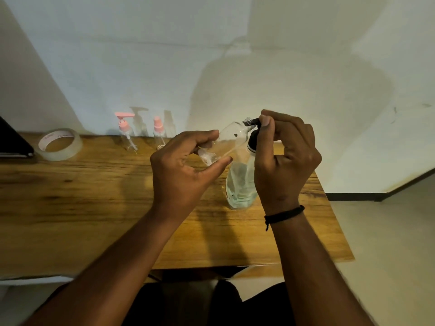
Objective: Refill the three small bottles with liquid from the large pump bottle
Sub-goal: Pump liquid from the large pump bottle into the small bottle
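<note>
Now both hands grip: left (186, 165) small bottle (226, 142), right (286, 156) pump (253, 124).

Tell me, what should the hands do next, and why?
Probably press the pump head down with the right hand. The left hand holds the small clear bottle tilted, mouth at the nozzle, and little liquid seems inside.

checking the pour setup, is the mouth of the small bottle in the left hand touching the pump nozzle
Cannot tell. In the head view the small clear bottle's mouth sits right at the black pump nozzle, but blur and the right hand's fingers hide any contact or gap.
</note>
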Demonstrator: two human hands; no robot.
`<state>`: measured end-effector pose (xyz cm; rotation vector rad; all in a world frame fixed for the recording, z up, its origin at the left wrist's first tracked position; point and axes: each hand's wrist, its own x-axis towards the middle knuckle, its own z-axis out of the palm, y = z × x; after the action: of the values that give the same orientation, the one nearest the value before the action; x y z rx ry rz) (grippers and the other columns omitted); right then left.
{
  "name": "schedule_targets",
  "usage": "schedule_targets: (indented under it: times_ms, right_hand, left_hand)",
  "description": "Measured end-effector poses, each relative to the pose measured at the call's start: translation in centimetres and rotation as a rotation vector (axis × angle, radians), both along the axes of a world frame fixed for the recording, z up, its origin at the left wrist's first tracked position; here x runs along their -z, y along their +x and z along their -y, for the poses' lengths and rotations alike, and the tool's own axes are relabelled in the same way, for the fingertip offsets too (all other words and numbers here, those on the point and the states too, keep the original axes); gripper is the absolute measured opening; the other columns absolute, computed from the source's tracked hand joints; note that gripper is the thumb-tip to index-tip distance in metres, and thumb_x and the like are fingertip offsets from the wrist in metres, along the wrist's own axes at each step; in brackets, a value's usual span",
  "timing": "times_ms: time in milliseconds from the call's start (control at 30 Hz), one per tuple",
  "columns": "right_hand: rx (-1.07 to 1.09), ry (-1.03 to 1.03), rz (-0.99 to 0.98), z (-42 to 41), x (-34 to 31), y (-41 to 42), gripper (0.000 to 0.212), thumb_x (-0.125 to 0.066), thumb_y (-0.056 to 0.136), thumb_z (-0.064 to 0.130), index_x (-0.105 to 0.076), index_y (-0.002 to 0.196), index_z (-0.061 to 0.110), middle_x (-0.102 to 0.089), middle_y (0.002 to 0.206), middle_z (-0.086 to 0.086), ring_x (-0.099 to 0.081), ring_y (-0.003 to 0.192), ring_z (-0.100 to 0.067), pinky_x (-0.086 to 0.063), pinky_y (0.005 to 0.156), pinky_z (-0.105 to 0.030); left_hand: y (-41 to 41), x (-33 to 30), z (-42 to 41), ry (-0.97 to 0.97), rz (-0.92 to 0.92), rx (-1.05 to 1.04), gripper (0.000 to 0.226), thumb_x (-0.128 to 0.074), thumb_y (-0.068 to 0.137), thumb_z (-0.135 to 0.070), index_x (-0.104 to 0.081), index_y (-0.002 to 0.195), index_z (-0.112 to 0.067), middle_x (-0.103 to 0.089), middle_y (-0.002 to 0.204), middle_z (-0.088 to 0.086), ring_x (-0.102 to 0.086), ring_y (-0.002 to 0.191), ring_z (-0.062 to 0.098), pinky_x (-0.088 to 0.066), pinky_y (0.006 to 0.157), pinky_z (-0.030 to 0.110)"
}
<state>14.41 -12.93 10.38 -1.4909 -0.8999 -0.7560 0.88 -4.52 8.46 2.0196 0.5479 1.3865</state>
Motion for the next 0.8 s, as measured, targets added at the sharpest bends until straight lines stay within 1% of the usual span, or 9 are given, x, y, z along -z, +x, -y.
schedule_targets:
  times_ms: [100, 267, 400, 533, 633, 733, 800]
  right_hand:
    - [-0.019, -0.006, 0.006, -0.05, -0.36, -0.08, 0.019, -0.062, 0.1, 0.009, -0.079, 0.092, 0.005, -0.079, 0.099, -0.007, -0.07, 0.088, -0.015, -0.055, 0.071, -0.042]
    - [-0.038, 0.008, -0.002, -0.39, 0.02, -0.54, 0.016, -0.063, 0.1, 0.007, -0.079, 0.094, 0.005, -0.078, 0.101, -0.004, -0.063, 0.092, -0.006, -0.056, 0.069, -0.047]
    - [-0.039, 0.013, -0.015, -0.56, 0.47, -0.65, 0.015, -0.064, 0.099, 0.006, -0.078, 0.093, 0.006, -0.078, 0.099, -0.004, -0.064, 0.092, -0.008, -0.055, 0.068, -0.049]
    - [-0.02, -0.006, -0.014, -0.1, 0.48, -0.63, 0.015, -0.065, 0.099, 0.006, -0.079, 0.094, 0.006, -0.078, 0.101, -0.005, -0.069, 0.09, -0.018, -0.055, 0.072, -0.042]
    - [-0.022, -0.006, -0.024, 0.06, -0.03, -0.25, 0.017, -0.063, 0.101, 0.008, -0.079, 0.098, 0.006, -0.079, 0.104, -0.005, -0.07, 0.091, -0.019, -0.056, 0.073, -0.037]
    - [-0.024, -0.011, -0.018, -0.1, -0.38, -0.38, 0.019, -0.061, 0.102, 0.01, -0.079, 0.099, 0.006, -0.078, 0.104, -0.005, -0.069, 0.092, -0.015, -0.058, 0.069, -0.043]
    - [-0.012, -0.005, -0.009, -0.15, -0.19, -0.44, 0.019, -0.061, 0.101, 0.009, -0.079, 0.096, 0.006, -0.078, 0.101, -0.004, -0.065, 0.091, -0.011, -0.056, 0.068, -0.045]
  left_hand:
    - [-0.02, -0.09, -0.12, 0.015, 0.008, -0.009, 0.049, -0.092, 0.078, -0.022, -0.073, 0.12, -0.004, -0.076, 0.111, 0.004, -0.073, 0.1, 0.011, -0.062, 0.084, 0.033]
    - [-0.26, 0.16, -0.23, 0.027, 0.001, -0.011, 0.051, -0.092, 0.078, -0.022, -0.073, 0.122, -0.003, -0.076, 0.114, 0.006, -0.073, 0.101, 0.01, -0.062, 0.085, 0.035]
    - [-0.54, 0.34, -0.37, 0.039, -0.026, -0.011, 0.051, -0.093, 0.077, -0.02, -0.073, 0.122, -0.004, -0.075, 0.114, 0.005, -0.072, 0.103, 0.008, -0.06, 0.087, 0.028]
    - [-0.78, 0.44, -0.16, 0.091, -0.062, -0.002, 0.053, -0.092, 0.078, -0.019, -0.072, 0.124, -0.004, -0.073, 0.115, 0.004, -0.07, 0.104, 0.008, -0.057, 0.089, 0.021]
    - [-0.66, 0.43, 0.0, 0.097, -0.061, 0.015, 0.055, -0.091, 0.078, -0.015, -0.07, 0.128, -0.003, -0.072, 0.117, 0.006, -0.069, 0.105, 0.009, -0.055, 0.09, 0.018]
    - [-0.53, 0.4, -0.16, 0.108, -0.046, 0.0, 0.055, -0.091, 0.079, -0.012, -0.069, 0.129, -0.002, -0.07, 0.115, 0.01, -0.069, 0.105, 0.016, -0.055, 0.09, 0.02]
    - [-0.5, 0.37, -0.18, 0.133, -0.053, -0.025, 0.054, -0.091, 0.079, -0.012, -0.07, 0.128, -0.001, -0.07, 0.111, 0.012, -0.068, 0.102, 0.017, -0.054, 0.089, 0.018]
